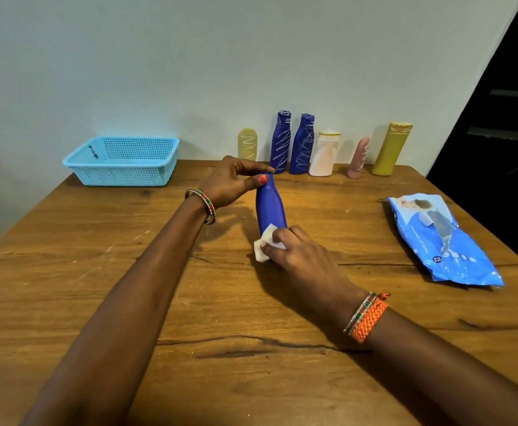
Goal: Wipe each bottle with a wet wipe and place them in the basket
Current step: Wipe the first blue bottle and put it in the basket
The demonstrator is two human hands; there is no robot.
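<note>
— Nearest the lens: two bare forearms, cut off by the bottom edge. Right hand [300,256] at centre, fingers curled, pressing a white wet wipe [265,244] against the lower end of a blue bottle [270,207].

— And the left hand [230,182]?

— At 11 o'clock from the right, thumb and fingertips pinching the bottle's top. Cap hidden under the fingers.

— Bottle standing or lifted?

— Upright, slightly tilted; base hidden behind wipe and hand, so contact with the table [98,272] impossible to judge.

— Further out?

— At 12 o'clock, against the wall, a row of six scribbled bottles [322,149]. At 10 o'clock, a light blue basket [122,161], inside not fully visible. At 3 o'clock, a blue wipes pack [442,241] lying flat, print too small to read.
</note>
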